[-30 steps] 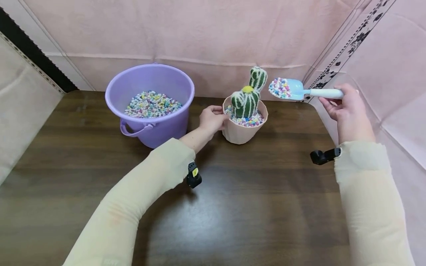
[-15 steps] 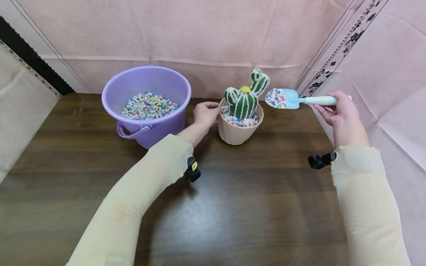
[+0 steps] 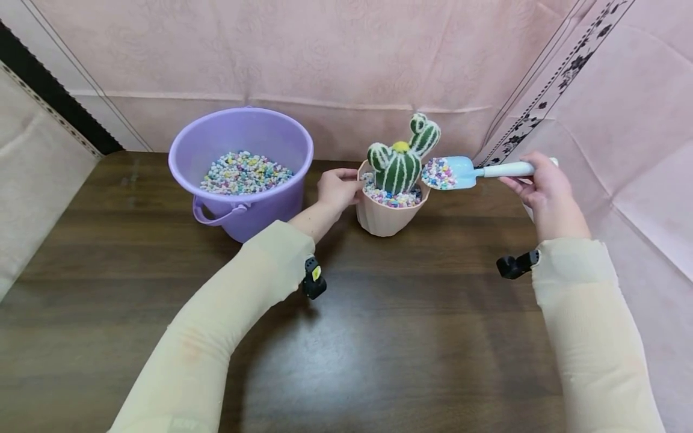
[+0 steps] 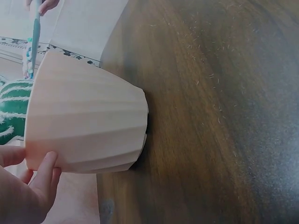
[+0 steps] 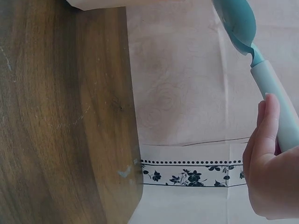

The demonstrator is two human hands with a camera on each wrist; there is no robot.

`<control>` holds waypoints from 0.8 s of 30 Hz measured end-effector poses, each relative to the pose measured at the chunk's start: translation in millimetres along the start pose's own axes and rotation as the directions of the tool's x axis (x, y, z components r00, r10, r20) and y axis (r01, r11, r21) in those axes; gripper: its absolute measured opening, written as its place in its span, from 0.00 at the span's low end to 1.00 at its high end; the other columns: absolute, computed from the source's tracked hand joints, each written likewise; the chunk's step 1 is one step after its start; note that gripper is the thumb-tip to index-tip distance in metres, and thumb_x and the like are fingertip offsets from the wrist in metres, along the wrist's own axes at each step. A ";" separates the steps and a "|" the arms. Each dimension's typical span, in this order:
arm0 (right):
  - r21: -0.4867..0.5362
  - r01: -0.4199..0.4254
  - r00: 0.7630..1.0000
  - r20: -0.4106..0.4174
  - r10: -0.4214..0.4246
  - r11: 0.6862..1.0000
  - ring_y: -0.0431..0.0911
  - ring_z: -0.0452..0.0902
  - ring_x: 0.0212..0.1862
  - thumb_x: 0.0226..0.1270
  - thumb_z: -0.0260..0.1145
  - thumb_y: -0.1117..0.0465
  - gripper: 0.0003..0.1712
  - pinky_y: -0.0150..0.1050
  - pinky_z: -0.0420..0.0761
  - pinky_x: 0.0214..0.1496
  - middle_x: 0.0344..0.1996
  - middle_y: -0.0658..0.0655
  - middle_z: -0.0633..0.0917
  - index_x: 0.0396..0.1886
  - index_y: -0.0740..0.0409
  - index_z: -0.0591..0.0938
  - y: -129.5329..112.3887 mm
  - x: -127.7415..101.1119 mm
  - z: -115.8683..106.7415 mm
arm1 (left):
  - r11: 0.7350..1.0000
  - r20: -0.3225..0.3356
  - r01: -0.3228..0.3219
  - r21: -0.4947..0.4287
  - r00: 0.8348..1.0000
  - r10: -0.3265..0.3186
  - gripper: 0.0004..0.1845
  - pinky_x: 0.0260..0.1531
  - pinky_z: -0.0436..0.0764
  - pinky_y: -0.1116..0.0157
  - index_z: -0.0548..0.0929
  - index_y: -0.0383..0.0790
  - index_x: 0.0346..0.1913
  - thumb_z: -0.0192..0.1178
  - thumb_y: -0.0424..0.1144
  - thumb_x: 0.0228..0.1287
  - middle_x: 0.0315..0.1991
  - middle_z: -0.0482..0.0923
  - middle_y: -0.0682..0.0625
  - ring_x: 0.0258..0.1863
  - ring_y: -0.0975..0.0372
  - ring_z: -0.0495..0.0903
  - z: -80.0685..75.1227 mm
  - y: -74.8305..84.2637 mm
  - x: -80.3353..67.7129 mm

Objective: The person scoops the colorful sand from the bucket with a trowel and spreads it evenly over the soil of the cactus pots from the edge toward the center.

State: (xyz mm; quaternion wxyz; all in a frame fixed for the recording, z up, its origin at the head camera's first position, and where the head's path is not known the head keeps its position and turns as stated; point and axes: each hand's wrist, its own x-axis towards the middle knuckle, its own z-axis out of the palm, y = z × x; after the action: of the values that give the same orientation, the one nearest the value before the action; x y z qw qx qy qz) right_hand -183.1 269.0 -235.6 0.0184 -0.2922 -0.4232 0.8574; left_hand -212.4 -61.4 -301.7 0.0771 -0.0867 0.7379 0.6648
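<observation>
A pale pink flower pot point(image 3: 385, 219) stands upright on the table, holding a green-and-white knitted cactus point(image 3: 399, 171) with a yellow flower and a bed of coloured pebbles. My left hand point(image 3: 337, 191) pinches the pot's left rim; the left wrist view has the fingers point(image 4: 45, 170) against its outer wall. By its white handle, my right hand point(image 3: 552, 195) grips a light blue scoop point(image 3: 462, 172), loaded with multicoloured pebbles point(image 3: 438, 174). The scoop's tip is at the pot's right rim, beside the cactus. From the right wrist, the scoop's underside point(image 5: 236, 21) shows.
Left of the pot is a purple bucket point(image 3: 265, 210), partly filled with similar coloured pebbles point(image 3: 245, 172), its handle hanging at the front. The dark wooden table point(image 3: 346, 337) ends at the back against a pink cloth point(image 3: 335, 54). More cloth hangs on both sides.
My right hand has brought the loaded scoop left and down to the pot's rim. The cactus leans differently than a second ago, its upper arm now further right. My left hand stays at the rim.
</observation>
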 end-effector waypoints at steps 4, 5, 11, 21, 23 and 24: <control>-0.034 0.040 0.999 0.031 -0.039 0.999 0.50 0.81 0.25 0.62 0.61 0.69 0.07 0.45 0.86 0.29 0.23 0.58 0.76 0.31 0.58 0.70 2.0 -2.2 3.7 | 1.000 -0.007 -0.009 0.001 1.000 0.009 0.18 0.37 0.86 0.65 0.80 0.37 0.53 0.61 0.31 0.59 0.49 0.82 0.43 0.36 0.59 0.81 0.1 0.1 -0.3; -0.046 0.054 0.998 0.035 -0.052 0.997 0.50 0.81 0.25 0.62 0.60 0.69 0.07 0.45 0.86 0.28 0.22 0.58 0.76 0.31 0.58 0.69 2.5 -3.2 5.4 | 1.000 -0.009 -0.012 0.001 1.000 0.012 0.18 0.37 0.86 0.65 0.80 0.37 0.53 0.61 0.31 0.59 0.49 0.82 0.43 0.35 0.60 0.81 0.1 0.2 -0.3; -0.138 0.138 0.990 0.024 -0.136 0.981 0.49 0.83 0.21 0.60 0.59 0.72 0.08 0.42 0.86 0.25 0.18 0.57 0.77 0.29 0.60 0.69 5.0 -8.6 16.3 | 1.000 -0.018 -0.017 -0.003 1.000 0.017 0.17 0.35 0.86 0.66 0.80 0.36 0.53 0.61 0.31 0.59 0.48 0.82 0.43 0.33 0.61 0.80 0.0 0.2 -0.5; -0.201 0.231 0.972 0.009 -0.234 0.952 0.48 0.81 0.18 0.59 0.61 0.72 0.10 0.39 0.85 0.23 0.20 0.55 0.75 0.32 0.61 0.67 4.1 -14.0 26.7 | 1.000 -0.006 -0.001 0.004 1.000 0.001 0.18 0.37 0.85 0.66 0.80 0.37 0.53 0.61 0.31 0.59 0.49 0.82 0.44 0.34 0.61 0.80 0.2 1.1 -1.8; -0.216 0.248 0.968 0.008 -0.252 0.944 0.48 0.81 0.18 0.58 0.62 0.72 0.11 0.39 0.85 0.23 0.20 0.55 0.75 0.32 0.60 0.67 3.2 -14.1 28.4 | 1.000 -0.001 0.000 0.003 1.000 0.000 0.18 0.37 0.85 0.66 0.79 0.37 0.54 0.61 0.31 0.60 0.49 0.81 0.44 0.35 0.61 0.80 -0.1 2.0 -2.6; -0.226 0.254 0.966 0.005 -0.260 0.940 0.47 0.81 0.19 0.58 0.62 0.71 0.11 0.39 0.85 0.23 0.20 0.55 0.75 0.33 0.60 0.67 2.7 -14.1 29.4 | 1.000 0.000 0.000 0.002 1.000 0.000 0.18 0.38 0.85 0.66 0.79 0.37 0.54 0.61 0.31 0.60 0.49 0.81 0.44 0.35 0.60 0.81 -0.2 2.6 -2.9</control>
State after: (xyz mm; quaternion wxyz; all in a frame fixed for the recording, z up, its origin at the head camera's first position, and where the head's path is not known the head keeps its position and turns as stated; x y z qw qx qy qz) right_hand -186.1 242.3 -216.9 0.1020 -0.2454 -0.5518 0.7905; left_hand -210.2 -61.3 -298.5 0.0773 -0.0865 0.7386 0.6641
